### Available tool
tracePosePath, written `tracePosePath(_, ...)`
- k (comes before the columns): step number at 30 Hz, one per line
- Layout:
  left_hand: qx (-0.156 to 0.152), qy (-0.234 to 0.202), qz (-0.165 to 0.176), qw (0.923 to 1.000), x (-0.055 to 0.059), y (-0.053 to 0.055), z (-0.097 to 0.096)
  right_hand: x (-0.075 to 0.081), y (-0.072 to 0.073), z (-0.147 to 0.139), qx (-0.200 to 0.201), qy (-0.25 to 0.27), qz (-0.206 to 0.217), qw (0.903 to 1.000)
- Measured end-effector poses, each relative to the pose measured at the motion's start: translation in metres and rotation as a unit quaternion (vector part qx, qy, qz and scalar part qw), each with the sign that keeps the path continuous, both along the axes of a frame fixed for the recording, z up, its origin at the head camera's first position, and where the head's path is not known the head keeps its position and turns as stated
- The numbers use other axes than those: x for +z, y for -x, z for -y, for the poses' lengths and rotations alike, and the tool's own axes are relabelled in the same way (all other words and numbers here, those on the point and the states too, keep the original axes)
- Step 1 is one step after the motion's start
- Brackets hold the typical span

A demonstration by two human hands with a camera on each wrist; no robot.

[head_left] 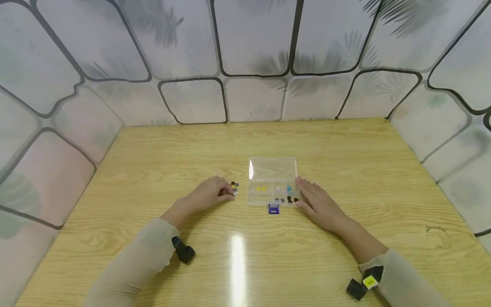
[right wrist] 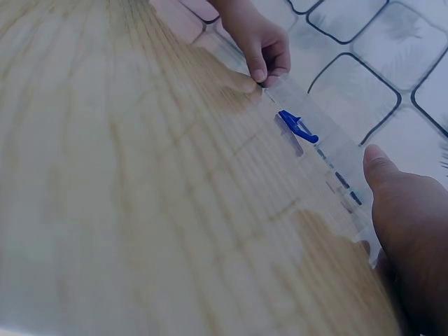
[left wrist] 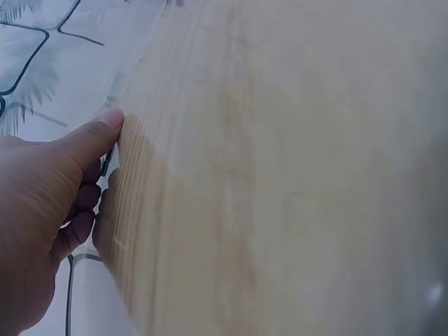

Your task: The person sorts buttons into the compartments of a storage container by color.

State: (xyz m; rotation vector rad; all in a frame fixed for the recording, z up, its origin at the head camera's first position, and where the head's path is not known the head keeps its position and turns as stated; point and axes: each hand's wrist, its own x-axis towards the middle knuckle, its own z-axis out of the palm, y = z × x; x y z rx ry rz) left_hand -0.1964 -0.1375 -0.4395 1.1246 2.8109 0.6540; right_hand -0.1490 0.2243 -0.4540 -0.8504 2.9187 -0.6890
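Note:
A clear plastic box (head_left: 261, 199) lies on the table with its lid (head_left: 273, 168) tipped back. Its compartments hold yellow rings (head_left: 261, 188), a pale ring, blue pieces (head_left: 289, 188) and dark round pieces (head_left: 289, 199). A blue latch (head_left: 273, 209) sticks out at the front. To the left of the box is a small pile of button-like discs (head_left: 236, 184), black, grey, yellow and clear. My left hand (head_left: 209, 195) has its thumb and fingertips together at this pile; whether a disc is between them is hidden. My right hand (head_left: 320, 204) rests against the box's right end, fingers nearly straight.
The wood-grain table (head_left: 172, 149) reaches back to a patterned wall panel (head_left: 253, 98), with side panels left and right. Each sleeve carries a black wrist camera (head_left: 184, 251). A light reflection streaks the front of the table.

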Motion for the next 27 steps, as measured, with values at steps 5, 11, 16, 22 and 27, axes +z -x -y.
tracePosePath(5, 0.002, 0.0, -0.001, 1.0, 0.001, -0.002, 0.0, 0.001, -0.001, 0.001, 0.0, 0.005, 0.004, 1.0)
tracePosePath(11, 0.004, -0.002, -0.038, 0.9993, 0.003, -0.002, -0.001, 0.002, -0.002, 0.001, -0.002, 0.003, 0.001, 1.0)
tracePosePath(16, 0.002, -0.009, -0.044, 0.999, 0.006, -0.004, -0.005, 0.001, -0.002, 0.0, -0.001, 0.001, -0.004, 1.0)
tracePosePath(22, -0.008, -0.01, -0.061, 0.9981, 0.011, -0.003, -0.012, 0.001, -0.002, 0.0, -0.001, 0.004, -0.009, 1.0)
tracePosePath(27, -0.023, -0.017, -0.07, 0.9972, 0.017, -0.002, -0.02, 0.0, -0.001, 0.0, -0.001, 0.001, -0.005, 1.0)
